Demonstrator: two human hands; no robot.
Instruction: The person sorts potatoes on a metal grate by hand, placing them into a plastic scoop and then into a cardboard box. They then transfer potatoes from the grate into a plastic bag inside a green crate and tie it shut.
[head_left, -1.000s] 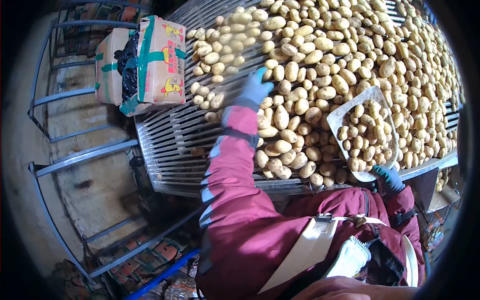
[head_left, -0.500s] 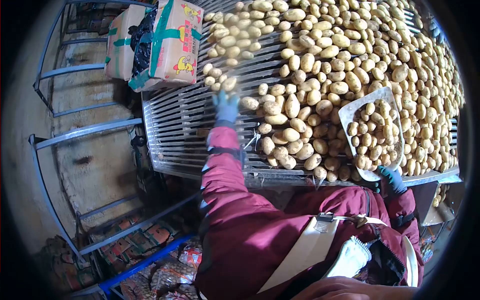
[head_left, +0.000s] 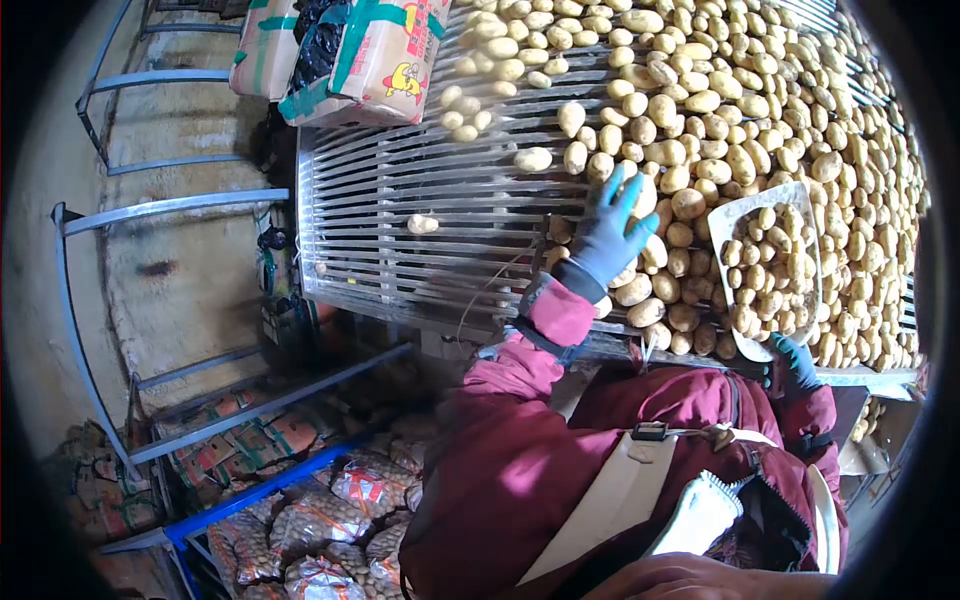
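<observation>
Head view: left arm bent at the elbow, red sleeve reaching forward over the slatted metal desk (head_left: 400,230). Left hand (head_left: 610,235), in a blue-grey glove, is spread with fingers apart, palm down on the potatoes (head_left: 680,150) at the near edge of the pile; nothing gripped. Right hand (head_left: 795,362), teal glove, is clenched on the handle of a white scoop (head_left: 722,215) full of small potatoes, held just above the pile's near right edge. Handle itself is hidden by the glove. Right forearm mostly cut off behind the jacket.
</observation>
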